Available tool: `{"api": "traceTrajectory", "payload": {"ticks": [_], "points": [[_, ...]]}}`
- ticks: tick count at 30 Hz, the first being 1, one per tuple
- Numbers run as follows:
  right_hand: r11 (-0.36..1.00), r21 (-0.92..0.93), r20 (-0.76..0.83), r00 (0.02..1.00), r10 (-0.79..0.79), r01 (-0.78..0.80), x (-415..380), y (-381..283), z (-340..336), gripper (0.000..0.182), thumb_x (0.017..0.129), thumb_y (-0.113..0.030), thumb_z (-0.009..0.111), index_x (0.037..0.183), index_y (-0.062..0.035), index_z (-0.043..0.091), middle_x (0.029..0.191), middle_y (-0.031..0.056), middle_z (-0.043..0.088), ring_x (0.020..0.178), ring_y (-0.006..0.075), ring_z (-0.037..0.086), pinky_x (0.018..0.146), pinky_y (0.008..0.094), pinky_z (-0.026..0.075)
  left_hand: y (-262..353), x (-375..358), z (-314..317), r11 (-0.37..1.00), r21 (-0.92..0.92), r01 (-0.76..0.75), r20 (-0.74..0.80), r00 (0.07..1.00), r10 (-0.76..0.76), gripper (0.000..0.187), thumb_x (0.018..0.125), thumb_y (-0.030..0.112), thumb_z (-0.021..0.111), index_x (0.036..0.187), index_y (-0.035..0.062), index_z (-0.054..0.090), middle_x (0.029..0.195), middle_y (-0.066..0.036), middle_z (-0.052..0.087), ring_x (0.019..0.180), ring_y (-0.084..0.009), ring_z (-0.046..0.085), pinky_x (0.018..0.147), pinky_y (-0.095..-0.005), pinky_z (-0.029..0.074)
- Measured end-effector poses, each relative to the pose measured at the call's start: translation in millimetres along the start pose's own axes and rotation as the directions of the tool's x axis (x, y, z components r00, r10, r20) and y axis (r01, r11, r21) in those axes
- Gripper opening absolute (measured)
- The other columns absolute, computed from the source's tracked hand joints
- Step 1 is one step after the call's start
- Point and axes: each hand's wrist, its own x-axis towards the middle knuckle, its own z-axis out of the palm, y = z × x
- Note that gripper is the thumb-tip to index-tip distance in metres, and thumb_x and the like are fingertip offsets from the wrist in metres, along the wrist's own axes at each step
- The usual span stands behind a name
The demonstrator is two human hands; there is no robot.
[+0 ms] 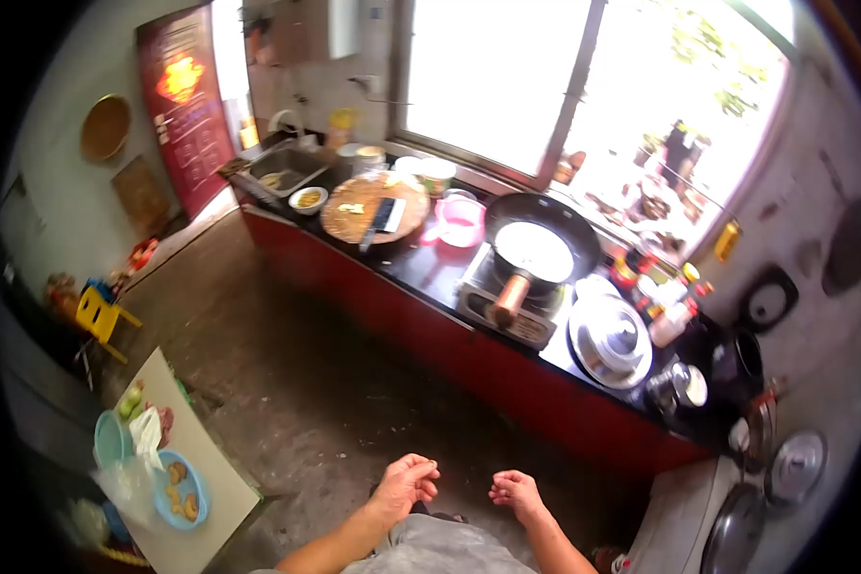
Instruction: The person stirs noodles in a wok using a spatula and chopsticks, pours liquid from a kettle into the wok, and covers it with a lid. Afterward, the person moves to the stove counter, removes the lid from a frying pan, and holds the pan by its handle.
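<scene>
My left hand (407, 486) is raised in front of my body at the bottom centre, its fingers loosely curled and partly apart, with nothing visible in it. To its right, my right hand (517, 492) is curled closed, with no object showing. The hands do not touch each other or the counter. Across the floor, the black counter (426, 271) carries a round wooden board (342, 212) with a cleaver (383, 218) and pale pieces. Further right, a black wok (584, 230) is on a stove (521, 325), with a wooden-handled pan (510, 298) at its front.
Pale table (215, 488) at lower left holds a blue basin (184, 507) and a green bowl (112, 437). A yellow stool (99, 314) stands by the left wall. Lidded metal pan (610, 340), bottles (670, 325) and a sink (287, 169) line the counter. A red door (187, 115) is at back left.
</scene>
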Motion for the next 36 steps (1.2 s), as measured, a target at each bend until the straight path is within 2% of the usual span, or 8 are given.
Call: {"api": "traceTrajectory", "payload": {"ticks": [5,8,11,17,24,30,36], "points": [[0.999,0.008,0.048,0.998,-0.043,0.043,-14,7,-10,0.017,0.087,-0.02,0.061,0.096,-0.0064,0.06,0.084,0.0039,0.063,0.073,0.0131,0.063,0.063,0.025,0.051,-13,-2,23,0.998,0.063,0.002,-0.055,0.998,0.001,0.011,0.085,0.014,0.059,0.091,0.0069,0.053,0.078,-0.008,0.061,0.051,-0.0166,0.058,0.043,-0.0277,0.046],[0.998,-0.015,0.105,0.992,-0.065,0.067,-14,19,-17,0.019,0.089,-0.024,0.059,0.098,-0.0078,0.06,0.085,0.0024,0.063,0.072,0.0111,0.061,0.062,0.0239,0.05,-27,1,31,0.996,0.084,0.035,-0.024,0.999,-0.033,0.007,0.086,0.016,0.057,0.088,0.0132,0.051,0.077,-0.006,0.06,0.052,-0.0179,0.057,0.043,-0.0293,0.045],[0.996,-0.033,0.11,0.99,-0.083,0.087,-19,29,-31,0.018,0.09,-0.023,0.056,0.099,-0.0086,0.06,0.084,0.0016,0.062,0.07,0.0099,0.06,0.06,0.0231,0.049,-45,2,49,0.994,0.084,0.067,0.013,0.998,-0.069,0.005,0.087,0.016,0.055,0.088,0.0123,0.052,0.076,-0.007,0.06,0.05,-0.0181,0.057,0.042,-0.029,0.045],[0.995,0.019,-0.018,0.995,-0.101,0.101,-37,52,-80,0.018,0.09,-0.022,0.055,0.099,-0.0069,0.059,0.084,0.0025,0.062,0.068,0.0098,0.061,0.058,0.0231,0.05,-67,7,95,0.981,0.141,0.134,0.076,0.986,-0.146,0.008,0.088,0.015,0.054,0.089,0.0072,0.054,0.076,-0.01,0.061,0.049,-0.0196,0.057,0.04,-0.0292,0.045],[0.992,0.115,-0.159,0.987,-0.034,0.053,-56,75,-133,0.019,0.09,-0.022,0.054,0.099,-0.0058,0.059,0.083,0.0041,0.063,0.067,0.0108,0.062,0.056,0.0236,0.051,-99,15,126,0.956,0.199,0.214,0.137,0.96,-0.244,0.012,0.088,0.016,0.053,0.088,0.0047,0.055,0.074,-0.01,0.06,0.05,-0.0198,0.058,0.042,-0.0292,0.048],[0.987,0.154,-0.177,0.984,-0.027,0.054,-59,82,-143,0.02,0.091,-0.023,0.053,0.099,-0.0058,0.059,0.083,0.0034,0.063,0.066,0.0099,0.061,0.055,0.0233,0.05,-105,15,136,0.952,0.224,0.21,0.134,0.961,-0.243,0.011,0.088,0.016,0.052,0.087,0.0049,0.054,0.073,-0.01,0.06,0.049,-0.0198,0.058,0.041,-0.0291,0.047],[0.99,0.138,-0.109,0.994,-0.012,0.027,-41,79,-125,0.018,0.091,-0.02,0.052,0.098,-0.0052,0.059,0.081,0.004,0.062,0.065,0.0101,0.06,0.052,0.0229,0.049,-97,11,125,0.969,0.188,0.161,0.091,0.979,-0.18,0.012,0.088,0.016,0.052,0.086,0.0051,0.054,0.072,-0.011,0.059,0.048,-0.0199,0.057,0.04,-0.0289,0.046]]}}
